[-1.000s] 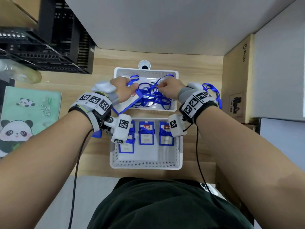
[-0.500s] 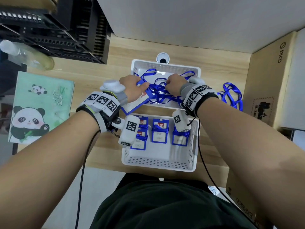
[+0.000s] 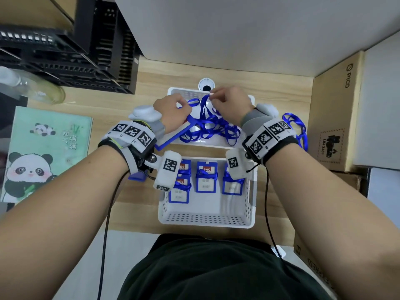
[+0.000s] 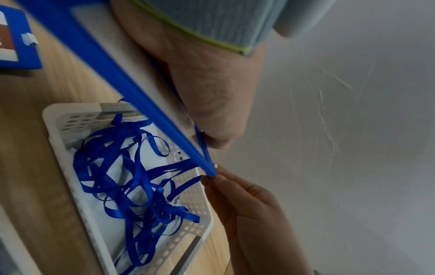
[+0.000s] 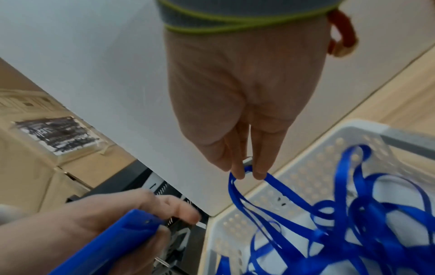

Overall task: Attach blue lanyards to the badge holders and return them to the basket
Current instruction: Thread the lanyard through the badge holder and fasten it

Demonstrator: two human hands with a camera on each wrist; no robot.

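My left hand point(image 3: 173, 111) grips a blue badge holder point(image 3: 173, 135) by its top end, tilted over the far white basket point(image 3: 173, 92). My right hand point(image 3: 229, 102) pinches the clip end of a blue lanyard point(image 5: 249, 171) and holds it up above the tangle of blue lanyards point(image 3: 212, 128) in that basket. In the right wrist view the ribbon hangs in a loop from my fingertips point(image 5: 240, 173). The lifted lanyard end sits close to the holder's top corner point(image 4: 212, 171). The near white basket point(image 3: 205, 219) holds several badge holders point(image 3: 206, 178) with blue lanyards wrapped on them.
A blue lanyard point(image 3: 296, 131) lies on the wooden desk right of the far basket, beside a cardboard box point(image 3: 335, 113). A panda notebook point(image 3: 43, 152) lies at the left, black crates point(image 3: 65, 50) behind it. Another badge holder point(image 4: 14, 42) lies on the desk.
My right hand has lifted a lanyard end up out of the tangle toward the far rim. The left hand keeps its hold on the badge holder and has shifted slightly forward.
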